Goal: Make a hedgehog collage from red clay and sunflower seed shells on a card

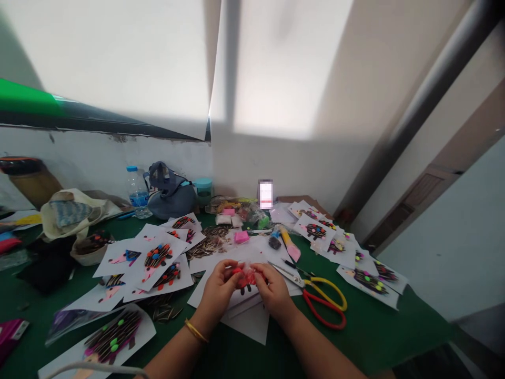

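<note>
Left hand (219,284) and right hand (273,290) are set close together, a small red packet (246,276) being gripped from opposite sides between thumbs and fingers. The packet is held just above white sheets (252,327) at the front of the green worktop (379,339); clear film seems to be wrapped around a red, clay-like material. It is judged to be light, soft and easily dented, its film probably slippery; it is best taken by the edges, with gentle pressure. Near the right hand, scissors (306,285) with red and yellow handles are laid. Beyond the packet, striped seeds (213,242) are heaped near a pink block (241,237). Farther out, decorated cards are spread on the left (158,258) and right; a water bottle (138,198) is stood by the wall.
</note>
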Demonstrator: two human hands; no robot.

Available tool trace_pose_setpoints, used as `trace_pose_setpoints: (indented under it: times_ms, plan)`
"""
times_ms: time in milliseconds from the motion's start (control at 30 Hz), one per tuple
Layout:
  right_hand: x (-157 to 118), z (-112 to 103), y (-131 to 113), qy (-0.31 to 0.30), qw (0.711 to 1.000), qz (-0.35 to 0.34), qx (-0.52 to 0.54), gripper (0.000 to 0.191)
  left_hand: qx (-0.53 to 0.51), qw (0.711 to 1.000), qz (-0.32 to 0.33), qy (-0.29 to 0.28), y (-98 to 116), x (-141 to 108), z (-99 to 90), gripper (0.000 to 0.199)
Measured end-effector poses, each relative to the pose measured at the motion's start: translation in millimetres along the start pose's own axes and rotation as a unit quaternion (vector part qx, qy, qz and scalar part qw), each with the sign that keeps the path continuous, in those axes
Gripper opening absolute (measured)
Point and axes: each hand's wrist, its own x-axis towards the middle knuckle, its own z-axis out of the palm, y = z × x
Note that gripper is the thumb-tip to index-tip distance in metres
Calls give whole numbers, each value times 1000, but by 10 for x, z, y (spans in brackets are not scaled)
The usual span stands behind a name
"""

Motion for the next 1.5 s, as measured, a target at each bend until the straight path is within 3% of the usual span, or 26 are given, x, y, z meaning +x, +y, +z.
trace_pose_setpoints:
  times_ms: [233, 400, 533, 733, 867, 1000, 1233, 1500]
  plan:
    - [-15, 12, 48, 4, 1000, 13, 6, 14, 130, 984, 118, 17, -57, -10, -86, 26]
    - [-43, 33, 117, 25, 999, 44, 14, 11, 134, 985, 105, -8, -59, -31, -83, 28]
    - [-37, 21, 84, 4, 1000, 10, 17, 16, 172, 975, 139, -28, -44, -35, -75, 22]
    - [-19, 5, 23, 3, 999, -39, 6, 24, 166, 977, 131, -23, -79, -21, -65, 14]
    - [-21, -4, 10, 10, 999, -45, -9, 22, 240, 956, 165, -18, -65, -33, -63, 8]
    - [-31, -16, -1, 1, 999, -44, -25, 20, 329, 931, 152, -37, -10, -53, -71, 11]
    - [-22, -47, -71, -48, 998, -51, 1, 12, 375, 911, 170, -37, 22, -79, -94, 11]
    - [-4, -23, -61, -44, 998, -55, -2, 33, 380, 889, 256, -6, 40, -57, -171, 10]
